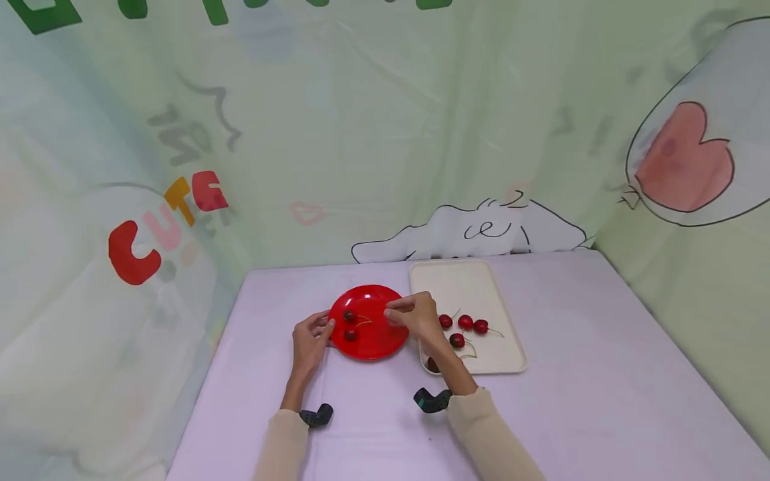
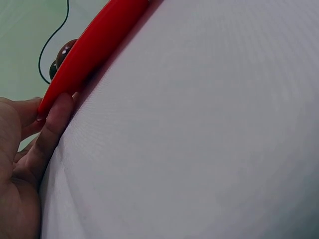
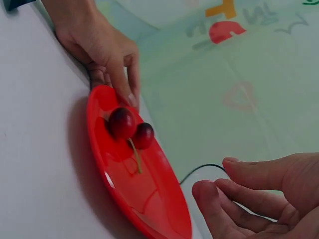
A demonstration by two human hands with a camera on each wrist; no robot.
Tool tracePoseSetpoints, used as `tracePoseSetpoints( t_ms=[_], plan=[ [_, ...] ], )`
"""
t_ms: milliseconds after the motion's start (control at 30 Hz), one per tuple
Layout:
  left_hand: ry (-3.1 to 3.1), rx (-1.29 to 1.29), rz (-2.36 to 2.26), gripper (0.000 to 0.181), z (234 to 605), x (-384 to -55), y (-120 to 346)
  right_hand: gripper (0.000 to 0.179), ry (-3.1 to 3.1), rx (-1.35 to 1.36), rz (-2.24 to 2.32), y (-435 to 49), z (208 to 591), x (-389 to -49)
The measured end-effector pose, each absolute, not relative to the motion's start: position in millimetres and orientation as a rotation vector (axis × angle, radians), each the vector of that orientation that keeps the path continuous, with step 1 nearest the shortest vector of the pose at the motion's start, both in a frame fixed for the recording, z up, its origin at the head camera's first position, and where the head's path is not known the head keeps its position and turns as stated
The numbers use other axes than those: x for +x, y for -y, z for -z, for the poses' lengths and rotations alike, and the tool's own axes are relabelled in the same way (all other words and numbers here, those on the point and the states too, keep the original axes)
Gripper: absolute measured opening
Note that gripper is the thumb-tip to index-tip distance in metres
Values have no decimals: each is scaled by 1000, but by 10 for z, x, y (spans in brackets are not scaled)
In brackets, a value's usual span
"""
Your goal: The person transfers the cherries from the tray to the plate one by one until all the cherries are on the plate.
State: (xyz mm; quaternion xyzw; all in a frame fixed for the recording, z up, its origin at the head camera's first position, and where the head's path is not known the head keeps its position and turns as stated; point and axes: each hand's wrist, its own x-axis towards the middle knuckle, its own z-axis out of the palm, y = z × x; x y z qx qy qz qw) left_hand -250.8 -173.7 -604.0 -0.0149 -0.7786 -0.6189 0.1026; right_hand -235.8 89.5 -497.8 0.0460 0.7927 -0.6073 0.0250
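Note:
A red plate (image 1: 375,344) sits on the cloth-covered table, and two dark red cherries (image 3: 121,123) with stems lie on its left part. My left hand (image 1: 309,344) grips the plate's left rim, thumb on top and fingers beneath, as the left wrist view also shows. Over the plate's right side hovers my right hand (image 1: 419,317). Its thumb and fingertips are bent and apart, with nothing visible between them in the right wrist view. Just right of the plate is a cream tray (image 1: 460,284) with several cherries (image 1: 466,322), some partly hidden by the right forearm.
A pale lilac cloth (image 1: 577,374) covers the table. Printed curtains (image 1: 385,133) hang behind and along both sides, meeting the table's back edge. Each wrist wears a black device (image 1: 317,415).

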Motion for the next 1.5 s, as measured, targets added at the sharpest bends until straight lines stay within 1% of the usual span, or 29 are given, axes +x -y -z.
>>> tracePoseSetpoints(
  t_ms=[400, 633, 767, 1000, 1233, 1500],
  plan=[
    [2317, 13, 1790, 33, 6024, -2473, 1813, 21, -2587, 164, 1744, -1404, 4864, -2215],
    [2318, -18, 1816, 33, 5999, -2469, 1740, 20, -2648, 193, 1723, -1849, 4927, -2063],
    [2311, -11, 1831, 32, 6022, -2465, 1725, 21, -2667, 224, 1704, -2014, 4956, -1999],
    [2338, 8, 1820, 34, 5996, -2421, 1757, 18, -2744, 307, 1573, -2163, 4989, -1916],
    [2343, 13, 1833, 35, 5979, -2432, 1750, 10, -2896, 288, 1363, -2284, 5058, -1806],
    [2347, 19, 1824, 35, 5990, -2437, 1723, 5, -2962, 352, 1224, -2285, 5246, -1750]
  ],
)
